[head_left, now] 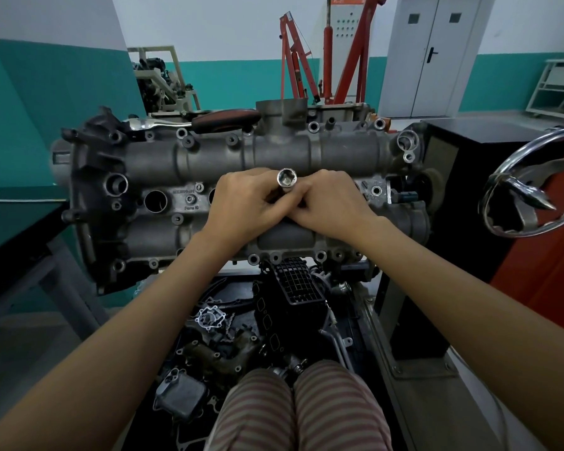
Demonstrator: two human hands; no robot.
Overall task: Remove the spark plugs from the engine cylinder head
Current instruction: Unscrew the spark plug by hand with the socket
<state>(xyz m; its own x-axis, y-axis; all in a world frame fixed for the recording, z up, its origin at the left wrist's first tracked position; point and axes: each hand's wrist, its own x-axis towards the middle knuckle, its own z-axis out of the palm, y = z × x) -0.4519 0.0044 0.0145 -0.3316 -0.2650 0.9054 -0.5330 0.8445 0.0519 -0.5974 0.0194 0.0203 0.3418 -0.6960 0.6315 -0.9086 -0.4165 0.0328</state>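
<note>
Cylinder head, socket between both hands

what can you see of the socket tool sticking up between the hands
The socket is a shiny, chrome-looking metal tube. Its open top end faces the camera and shows a hexagonal inside. It stands roughly upright over the middle of the grey cylinder head. The left hand and right hand both grip its lower shaft, hiding where it ends.

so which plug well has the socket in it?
The middle one under both hands, with the socket sticking up. The round well to its left stands open and bare.
</note>
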